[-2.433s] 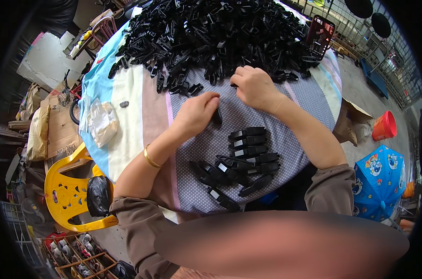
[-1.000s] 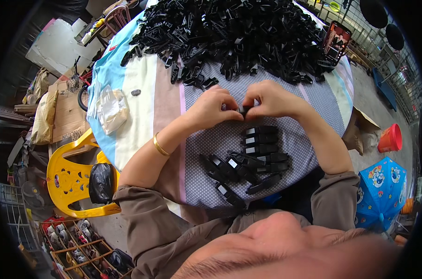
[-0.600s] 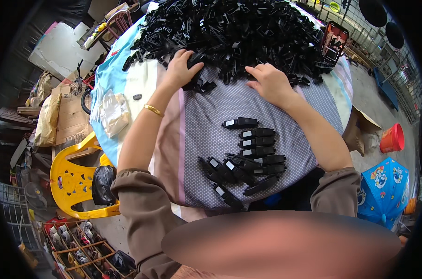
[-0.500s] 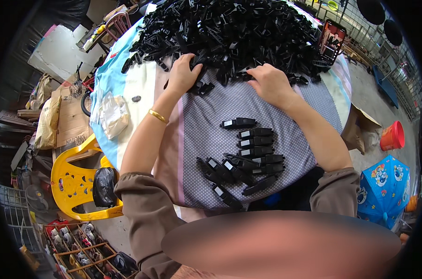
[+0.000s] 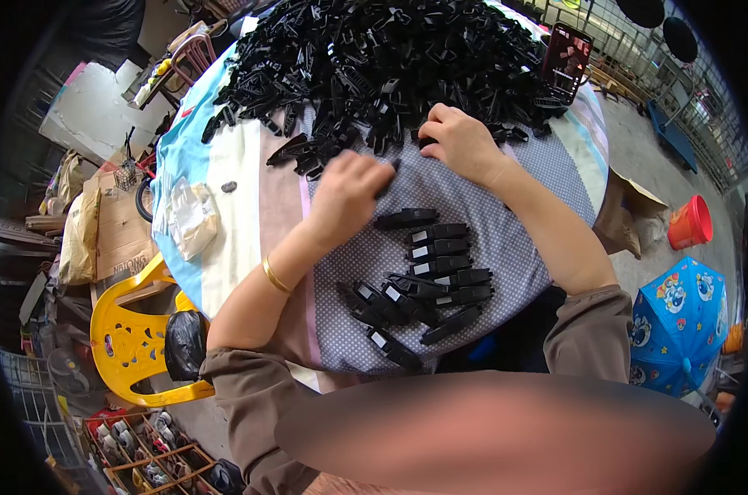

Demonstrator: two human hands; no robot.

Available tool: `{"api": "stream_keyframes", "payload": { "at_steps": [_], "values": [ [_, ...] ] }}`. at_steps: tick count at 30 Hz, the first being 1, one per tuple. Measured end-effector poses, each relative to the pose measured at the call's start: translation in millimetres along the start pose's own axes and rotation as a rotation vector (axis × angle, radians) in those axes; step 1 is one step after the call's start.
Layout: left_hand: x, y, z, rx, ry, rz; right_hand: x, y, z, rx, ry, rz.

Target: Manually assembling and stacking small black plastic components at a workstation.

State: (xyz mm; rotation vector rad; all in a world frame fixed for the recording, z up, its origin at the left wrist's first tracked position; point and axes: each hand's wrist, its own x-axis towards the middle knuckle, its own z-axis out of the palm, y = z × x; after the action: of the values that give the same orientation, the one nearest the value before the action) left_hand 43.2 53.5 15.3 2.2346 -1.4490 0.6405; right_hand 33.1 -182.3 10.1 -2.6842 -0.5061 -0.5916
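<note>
A big heap of small black plastic parts (image 5: pixel 374 62) covers the far side of the cloth-covered table (image 5: pixel 283 206). My left hand (image 5: pixel 349 194), slightly smeared by motion, is closed on a black plastic part (image 5: pixel 386 180) that sticks out past its fingertips, above the dotted cloth. At the heap's near edge, my right hand (image 5: pixel 461 147) has its fingers closed on another black plastic part (image 5: pixel 428 141), mostly hidden beneath them. Nearer to me lies a loose group of longer black plastic pieces (image 5: pixel 440 266), several with a pale rectangle on top. One of them (image 5: pixel 405 219) lies just below my left hand.
A lit phone (image 5: pixel 565 62) stands upright at the table's far right. On the left lie a clear plastic bag (image 5: pixel 194 219) and a small dark lump (image 5: pixel 229 187). Around the table are a yellow chair (image 5: pixel 131 338), a red bucket (image 5: pixel 690 223) and a blue umbrella (image 5: pixel 679 322).
My left hand has come away from the heap, toward me and to the right, with a black part in it. My right hand has shifted slightly left; its fingers have closed.
</note>
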Motion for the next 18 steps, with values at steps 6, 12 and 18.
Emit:
{"api": "stream_keyframes", "payload": {
  "at_steps": [6,12,18],
  "values": [
    [-5.1,-2.9,-2.6,-0.167,-0.171,-0.12,-9.2,-12.0,-14.6,-0.041,-0.241,0.059],
    [-3.6,9.6,-11.6,-0.269,-0.179,-0.343,-8.9,-20.3,-33.9,0.021,-0.366,0.024],
    [-1.4,5.9,-2.9,-0.334,-0.218,-0.341,-15.8,0.9,-49.4,0.25,-0.483,-0.017]
  ]
}}
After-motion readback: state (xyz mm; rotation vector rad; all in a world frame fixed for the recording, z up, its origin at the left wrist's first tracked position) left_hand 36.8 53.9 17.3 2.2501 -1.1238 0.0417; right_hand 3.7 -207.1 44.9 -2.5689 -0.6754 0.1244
